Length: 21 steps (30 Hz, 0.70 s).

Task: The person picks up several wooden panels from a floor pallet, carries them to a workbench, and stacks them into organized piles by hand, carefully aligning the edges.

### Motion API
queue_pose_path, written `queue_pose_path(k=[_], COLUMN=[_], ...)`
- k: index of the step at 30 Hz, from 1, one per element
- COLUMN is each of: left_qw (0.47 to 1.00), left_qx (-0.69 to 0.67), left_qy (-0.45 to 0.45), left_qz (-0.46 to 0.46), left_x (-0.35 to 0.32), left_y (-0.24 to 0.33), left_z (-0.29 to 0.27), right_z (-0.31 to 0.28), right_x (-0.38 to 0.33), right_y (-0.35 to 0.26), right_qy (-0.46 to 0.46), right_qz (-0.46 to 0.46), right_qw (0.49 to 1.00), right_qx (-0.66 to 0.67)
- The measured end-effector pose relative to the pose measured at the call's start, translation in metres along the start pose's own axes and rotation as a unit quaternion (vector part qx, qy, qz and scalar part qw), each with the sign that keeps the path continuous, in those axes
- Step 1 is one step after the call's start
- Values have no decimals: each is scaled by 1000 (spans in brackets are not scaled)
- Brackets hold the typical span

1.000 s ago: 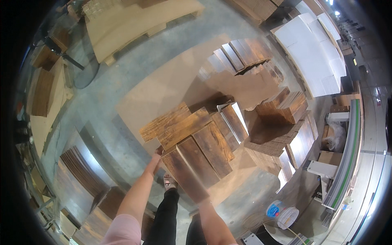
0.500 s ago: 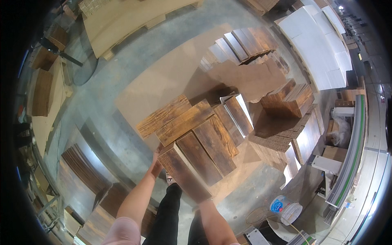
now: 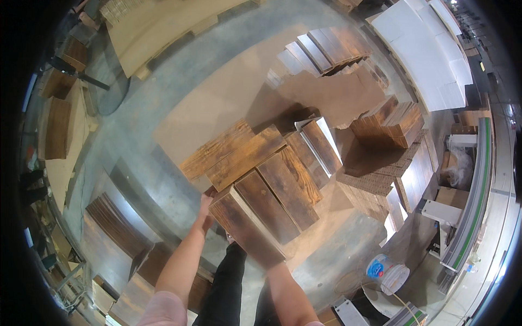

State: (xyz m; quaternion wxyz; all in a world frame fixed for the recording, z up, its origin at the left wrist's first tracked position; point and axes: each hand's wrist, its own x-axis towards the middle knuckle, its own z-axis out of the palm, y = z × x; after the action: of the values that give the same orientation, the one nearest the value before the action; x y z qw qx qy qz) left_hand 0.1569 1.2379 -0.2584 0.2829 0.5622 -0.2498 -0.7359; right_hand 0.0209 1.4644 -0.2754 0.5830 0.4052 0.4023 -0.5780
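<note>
Head camera gives me this view from above: my left hand [image 3: 207,198] is at the left end of a dark brown board [image 3: 239,221], and my right hand [image 3: 276,267] is at its near end. The fingers are mostly hidden by the board, so I cannot tell whether either hand is closed on it. This board lies slantwise in front of my legs, with a pale long edge toward the middle board [image 3: 267,205] just beside it. Beyond its left end I see two lighter brown boards [image 3: 246,157], side by side. To the right are stacked brown panels [image 3: 389,126], and nearer to me a white bucket [image 3: 394,279] stands on the floor [image 3: 138,127].
</note>
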Motion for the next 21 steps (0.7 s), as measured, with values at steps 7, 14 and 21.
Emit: queue_pose_path(k=[7, 14, 21], left_qw=[996, 997, 979], left_qx=[-73, -44, -198], left_qy=[-40, -70, -30], left_qz=[-26, 6, -26], left_x=[-38, -38, -57], left_y=[25, 7, 2], left_z=[25, 9, 38], right_z=[-11, -17, -27], right_x=[-1, -1, 1], right_y=[-2, 1, -2], right_qy=[4, 1, 2], right_qz=[-4, 4, -4], right_qw=[1000, 1000, 1000], right_qx=[4, 7, 8])
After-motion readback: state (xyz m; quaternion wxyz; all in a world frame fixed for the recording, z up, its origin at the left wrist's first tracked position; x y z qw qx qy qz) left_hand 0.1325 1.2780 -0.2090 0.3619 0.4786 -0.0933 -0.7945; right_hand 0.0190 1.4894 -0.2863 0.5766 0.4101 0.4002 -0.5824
